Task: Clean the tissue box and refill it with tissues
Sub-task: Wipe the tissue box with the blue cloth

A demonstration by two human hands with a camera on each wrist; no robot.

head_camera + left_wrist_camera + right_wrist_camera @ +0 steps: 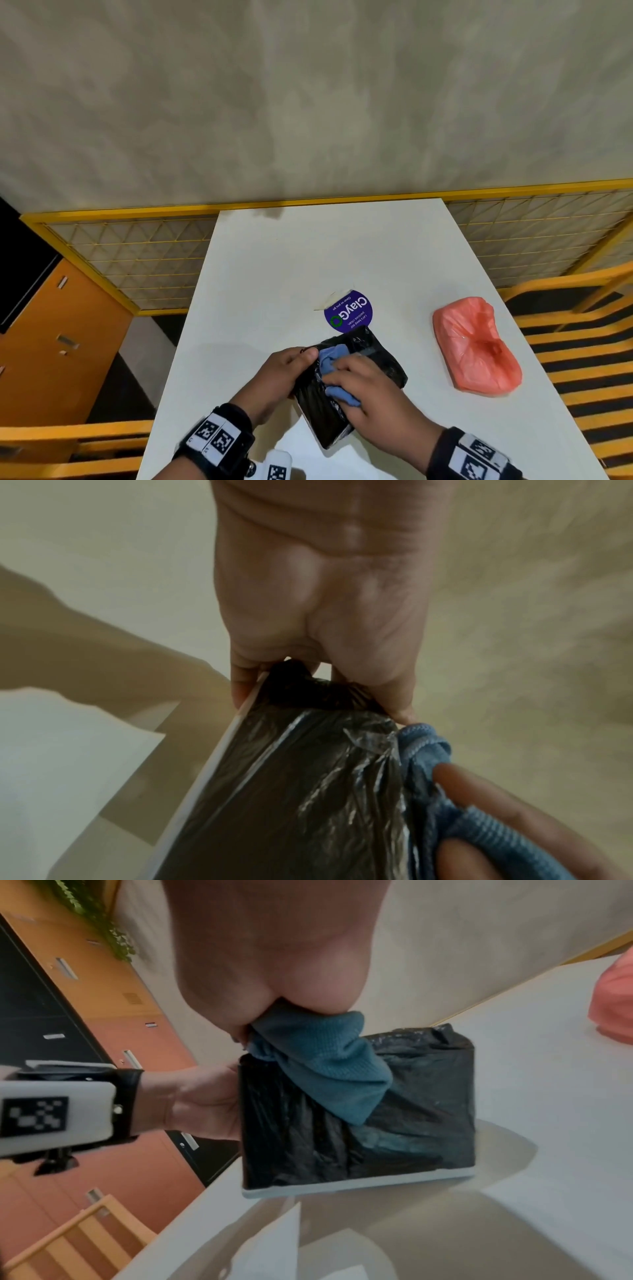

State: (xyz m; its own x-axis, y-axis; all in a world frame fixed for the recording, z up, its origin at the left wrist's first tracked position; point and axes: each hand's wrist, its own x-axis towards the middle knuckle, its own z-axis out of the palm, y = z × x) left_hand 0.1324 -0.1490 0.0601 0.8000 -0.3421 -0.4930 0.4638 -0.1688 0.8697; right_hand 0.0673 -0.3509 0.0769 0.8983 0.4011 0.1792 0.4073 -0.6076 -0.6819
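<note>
hands (322, 383) wiping tissue box (373, 356) — blue cloth (334, 359)

We find bare table (274, 274) left of and beyond the tissue box (373, 356); a purple sticker (349, 310) lies flat just beyond it; a pink bag (476, 346) blocks its right.

Box (411, 1118): wrapped in black plastic film, glossy and creased, with a smooth white edge, probably plastic. Cloth (329, 1066): blue knit, ribbed, matt. Bag (476, 346): thin pink plastic, crumpled, slight sheen. Table (274, 291): white, smooth, matt. Sticker (349, 310): purple, printed, smooth. Chair (582, 346): slats of yellow-toned wood. Fence (137, 253): yellow painted metal mesh. Wall (308, 102): mottled, matt.
</note>
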